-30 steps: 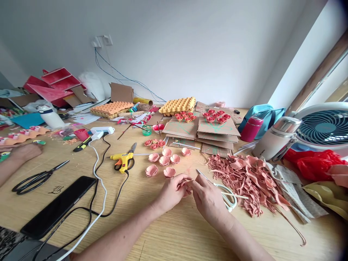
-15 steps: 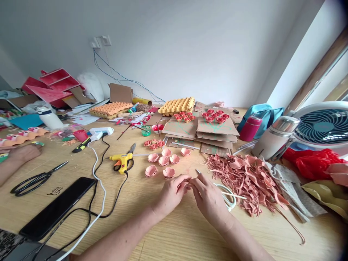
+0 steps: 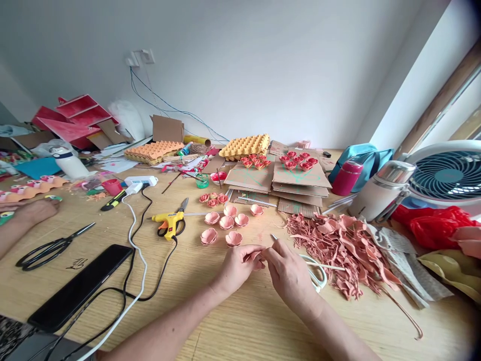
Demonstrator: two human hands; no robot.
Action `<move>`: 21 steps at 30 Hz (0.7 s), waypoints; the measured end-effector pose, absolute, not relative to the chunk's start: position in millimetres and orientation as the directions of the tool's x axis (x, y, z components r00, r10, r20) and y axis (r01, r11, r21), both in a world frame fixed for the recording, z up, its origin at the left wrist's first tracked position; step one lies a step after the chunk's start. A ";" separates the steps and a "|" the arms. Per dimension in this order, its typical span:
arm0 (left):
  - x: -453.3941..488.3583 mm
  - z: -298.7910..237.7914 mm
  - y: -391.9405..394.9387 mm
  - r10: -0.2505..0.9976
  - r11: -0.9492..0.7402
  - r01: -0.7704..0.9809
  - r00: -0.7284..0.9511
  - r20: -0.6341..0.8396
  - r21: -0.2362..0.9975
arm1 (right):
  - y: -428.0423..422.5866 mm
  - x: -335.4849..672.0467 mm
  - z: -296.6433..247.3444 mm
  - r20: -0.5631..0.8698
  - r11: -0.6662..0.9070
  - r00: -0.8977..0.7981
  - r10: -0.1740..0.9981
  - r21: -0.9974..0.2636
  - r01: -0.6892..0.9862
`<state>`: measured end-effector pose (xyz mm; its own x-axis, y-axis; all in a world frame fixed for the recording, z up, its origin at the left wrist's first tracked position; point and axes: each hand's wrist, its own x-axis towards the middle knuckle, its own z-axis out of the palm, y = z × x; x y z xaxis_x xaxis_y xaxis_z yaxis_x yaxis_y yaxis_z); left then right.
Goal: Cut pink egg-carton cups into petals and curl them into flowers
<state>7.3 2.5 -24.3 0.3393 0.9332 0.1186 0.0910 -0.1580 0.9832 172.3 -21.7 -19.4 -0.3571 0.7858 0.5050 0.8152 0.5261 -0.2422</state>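
Observation:
Near the front middle of the table, my left hand [image 3: 240, 268] is closed in a pinch on a small pink petal piece [image 3: 258, 261], mostly hidden by the fingers. My right hand [image 3: 291, 276] meets it there, fingers bent around a thin pale stick [image 3: 328, 265] whose end sticks out to the right. Its other end is hidden at the fingertips. White-handled scissors [image 3: 321, 281] lie under and beside my right hand. Just beyond my hands stand several pink cup-shaped flowers [image 3: 226, 222], with several redder curled roses [image 3: 212, 202] behind them.
A pile of pink scraps [image 3: 341, 250] lies right. Left are a yellow glue gun [image 3: 171, 223], cables, a black phone [image 3: 80, 288] and black scissors [image 3: 56, 245]. Cardboard sheets [image 3: 300, 175] with red flowers stand behind. Another person's hand [image 3: 37, 211] rests at far left.
My hands stay together with slight finger movement. The stick's outer end has tipped up a little, and more of the pink piece shows below my left fingers.

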 end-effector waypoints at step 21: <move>7.1 -29.5 0.4 0.906 -0.374 0.154 0.271 0.325 0.915 | -21.1 173.4 -14.7 0.527 0.568 -0.352 0.773 -0.330 0.754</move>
<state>7.1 0.4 -29.5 0.2714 0.9061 0.3246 0.1537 -0.3737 0.9147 173.4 -21.1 -14.7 -0.3515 0.7735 0.5274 0.7539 0.5679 -0.3303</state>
